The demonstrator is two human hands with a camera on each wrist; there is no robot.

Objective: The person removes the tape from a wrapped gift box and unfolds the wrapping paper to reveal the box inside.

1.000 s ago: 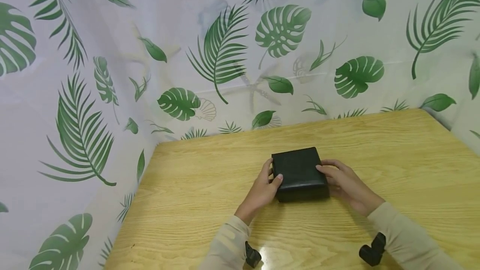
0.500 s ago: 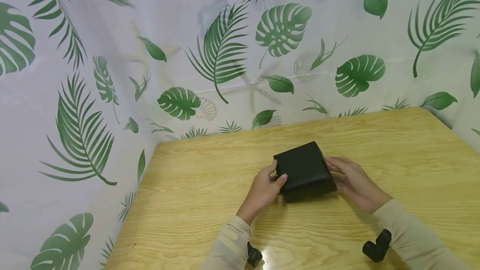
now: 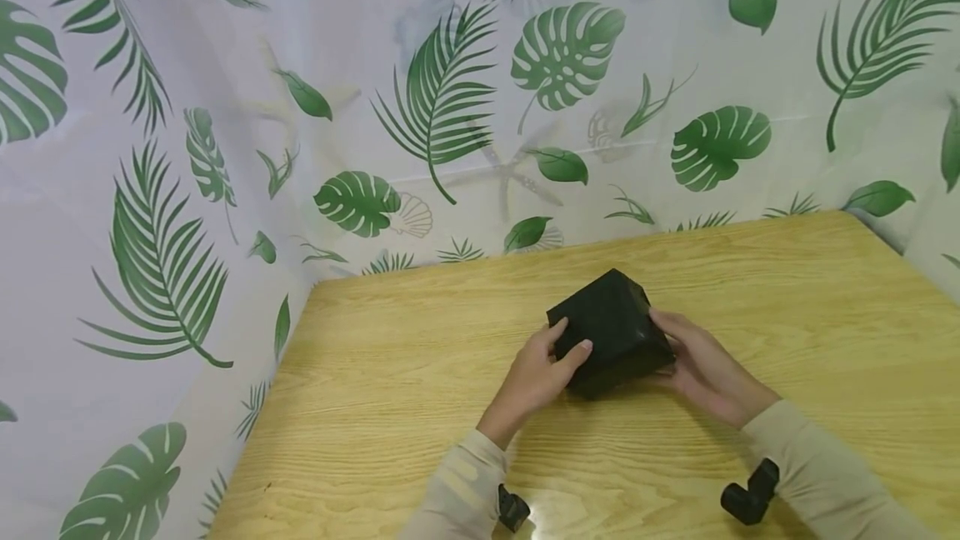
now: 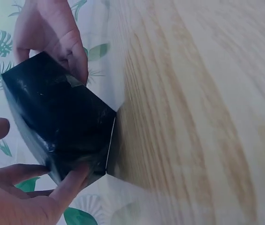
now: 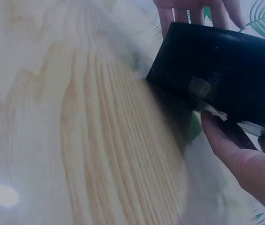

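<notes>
While my left hand (image 3: pixel 536 373) grips one side of the black box (image 3: pixel 607 332) and my right hand (image 3: pixel 708 369) holds the other, it sits angled between them over the table (image 3: pixel 375 373). It looks smooth, faintly shiny, with a small paler patch (image 5: pixel 200 87); whether its underside touches the table, I cannot tell.

No words, numbers, labels or signs can be read in any view — not one letter.

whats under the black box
The table lies below the box; in the head view the box covers the patch directly beneath, so that cannot be seen.
</notes>
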